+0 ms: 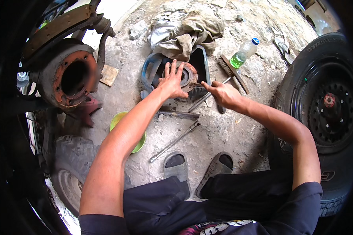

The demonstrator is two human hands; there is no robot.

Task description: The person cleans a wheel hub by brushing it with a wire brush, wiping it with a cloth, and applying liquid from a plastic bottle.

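Close limits are set around the orange-rimmed metal hub (190, 71) by the walls of a cut-open plastic container (147, 77), in whose opening it is held. Beyond the far edge, space is taken up by crumpled rags (202, 29); to the right, by a wooden-backed brush (239, 78) and a bottle (242, 56) partly filled with green liquid. More open room is found on the right, between the sandals (215, 168) and the large tyred wheel (292, 102), while the near side is crossed by a socket-ended bar (174, 141). The rough, pale concrete floor (243, 129) is strewn with grit. The left side is bounded by a rusty axle housing (72, 76) and a second wheel (68, 176), with a green bowl (115, 118) partly hidden by the left forearm. The left hand (171, 83) is laid over the hub's left part, palm down, its fingers spread. The right hand (223, 95) is curled around a slim tool (198, 84), its kind unclear, whose tip is brought to the hub's lower right edge; both arms are extended forward, the right elbow bent outward.
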